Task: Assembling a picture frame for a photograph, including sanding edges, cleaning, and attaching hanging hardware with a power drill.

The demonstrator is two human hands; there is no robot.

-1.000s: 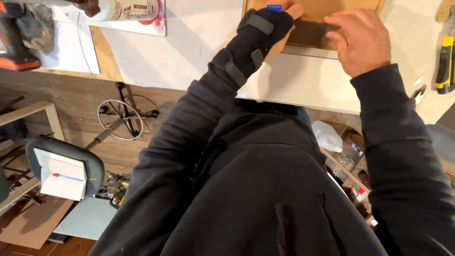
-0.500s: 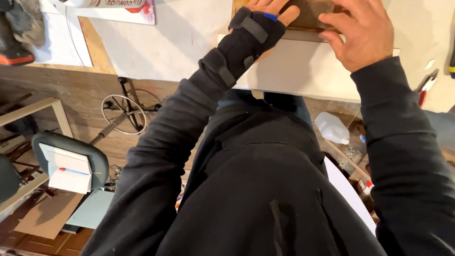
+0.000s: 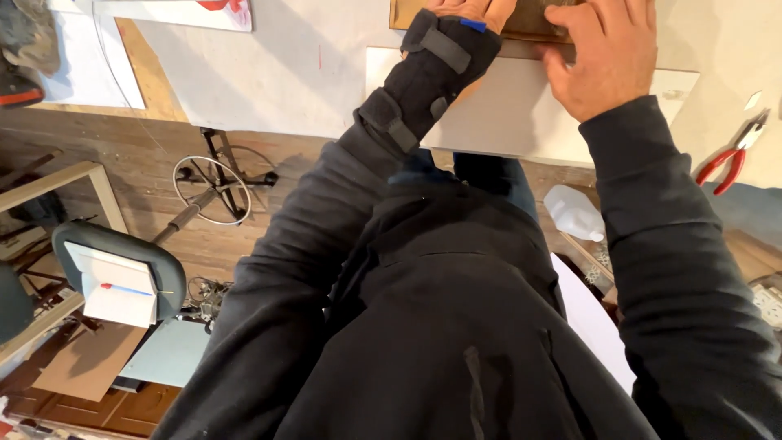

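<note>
Both hands, braced left (image 3: pixel 472 12) and bare right (image 3: pixel 611 57), pressed flat, ungripping, on the brown board (image 3: pixel 533 20); uneven pressure could slide it.

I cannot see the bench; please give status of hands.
Left hand, braced, and right hand flat on brown wooden board. Red-handled pliers lie aside, right.

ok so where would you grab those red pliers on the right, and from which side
Take the red pliers by the two red handles, which splay toward the table's near edge. Come from above and the near side, closing across both. The metal jaws point away, up-right. The right hand is nearest, pressing on the brown board.
</note>
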